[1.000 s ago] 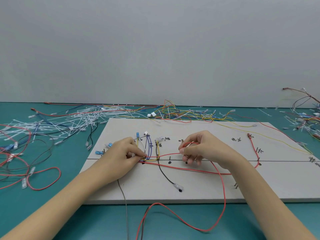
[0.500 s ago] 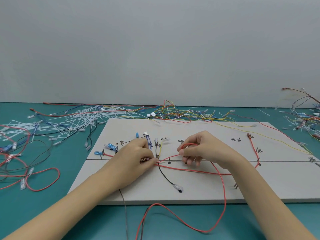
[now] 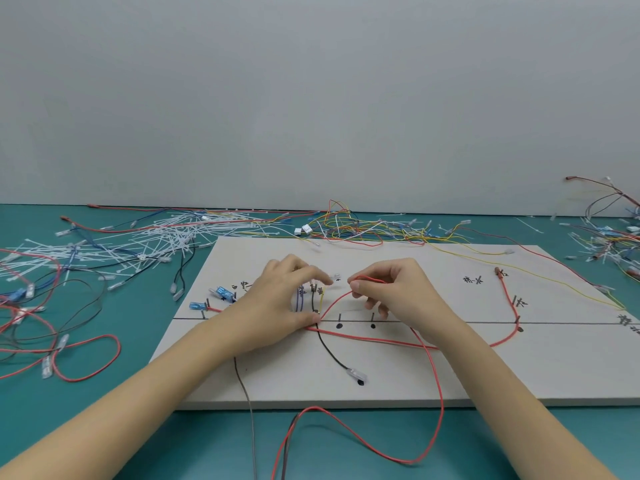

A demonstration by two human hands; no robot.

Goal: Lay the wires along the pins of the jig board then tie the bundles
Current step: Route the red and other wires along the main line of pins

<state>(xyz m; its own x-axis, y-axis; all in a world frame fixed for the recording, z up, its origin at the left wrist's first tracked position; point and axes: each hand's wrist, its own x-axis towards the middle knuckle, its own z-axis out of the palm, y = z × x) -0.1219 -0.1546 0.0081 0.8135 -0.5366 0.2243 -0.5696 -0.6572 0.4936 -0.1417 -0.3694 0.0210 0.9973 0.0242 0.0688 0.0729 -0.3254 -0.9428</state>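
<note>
- My left hand (image 3: 277, 306) has slid right along the board (image 3: 433, 372) since a second ago; its thumb now pins the red wire (image 3: 374, 339) flat where the short upright wires stand, index finger stretched out above them and holding nothing.
- My right hand (image 3: 391, 292) has barely moved; it pinches a loop of the same red wire between thumb and fingers, just above the two black pins (image 3: 338, 322).
- The wire now arcs from my left thumb up to that pinch, tighter than before, so I judge the slack is being taken up for routing past the pins.
- The rest of the wire trails off the near edge onto the table (image 3: 104, 410).
- No tie is on yet; the white ties (image 3: 138, 244) lie well apart, far left.
</note>
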